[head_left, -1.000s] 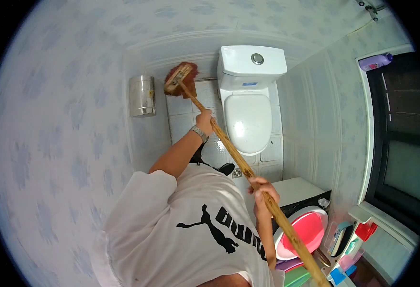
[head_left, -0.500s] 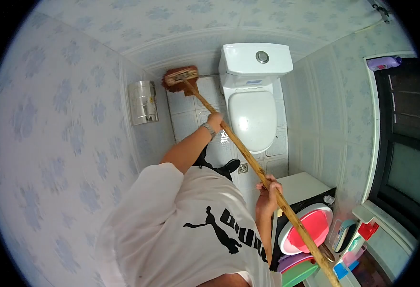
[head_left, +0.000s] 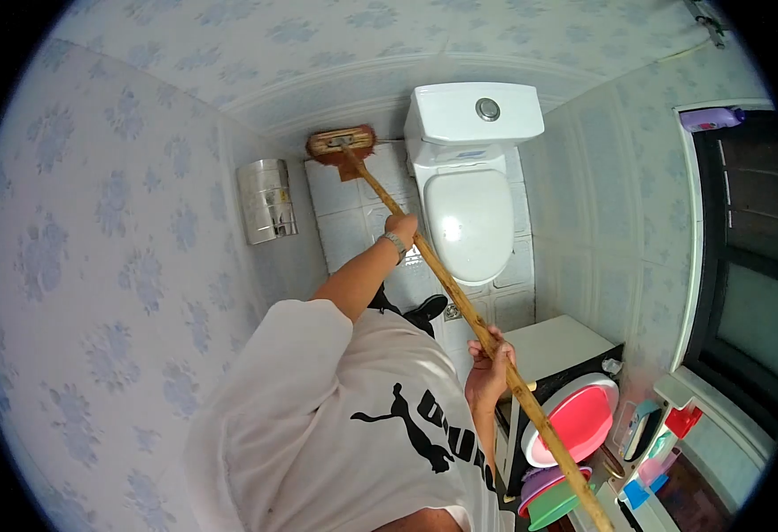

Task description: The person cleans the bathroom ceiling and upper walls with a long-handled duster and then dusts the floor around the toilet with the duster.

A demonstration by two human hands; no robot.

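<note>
A long-handled broom (head_left: pixel 451 285) runs diagonally across the view, its wooden pole reaching the lower right. Its block head with reddish-brown bristles (head_left: pixel 342 144) rests at the floor's back left corner, beside the toilet. My left hand (head_left: pixel 401 228), with a watch on the wrist, is wrapped round the pole toward the head. Farther down, my right hand (head_left: pixel 488 368) grips the pole too, thumb and fingers curled about it. The white toilet (head_left: pixel 469 222), its lid down, stands just right of the pole.
A metal cylindrical bin (head_left: pixel 266 202) is by the left wall. At right are a cabinet (head_left: pixel 553 350), a red and white basin (head_left: pixel 577 421), a green basin (head_left: pixel 559 504) and a shelf of small items. A purple bottle (head_left: pixel 711 118) lies on the window ledge. My shoe (head_left: pixel 426 309) is near the drain.
The broom head has shifted slightly right and turned a little along the back wall. My right hand has moved slightly left and down with the pole. Both hands keep their hold.
</note>
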